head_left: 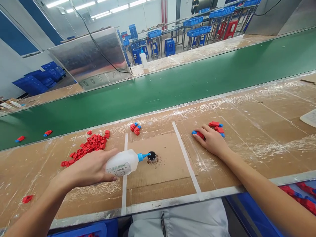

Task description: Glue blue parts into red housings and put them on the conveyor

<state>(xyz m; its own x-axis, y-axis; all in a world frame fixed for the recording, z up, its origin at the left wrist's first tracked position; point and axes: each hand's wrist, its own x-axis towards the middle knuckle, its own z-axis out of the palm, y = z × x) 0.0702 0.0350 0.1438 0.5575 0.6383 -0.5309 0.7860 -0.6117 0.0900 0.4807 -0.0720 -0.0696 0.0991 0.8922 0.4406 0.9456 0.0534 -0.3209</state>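
My left hand [92, 168] is closed around a white squeeze bottle of glue [127, 159], tilted nearly flat. Its blue nozzle tip reaches the rim of a small round pot with a dark inside [152, 156]; whether they touch I cannot tell. Dark specks surround the pot on a cardboard sheet [170, 172]. Over on the right, my right hand [212, 140] has its fingers round a small red and blue plastic piece [198, 134], low at the table surface. Just beyond that hand lie more red and blue pieces [217, 126].
A heap of red parts [92, 144] lies on the left, and a small red and blue group [135, 128] behind the cardboard. A green conveyor belt [158, 95] crosses beyond the table, carrying two pieces. Another bottle [143, 60] stands past it. Blue bins sit below the front edge.
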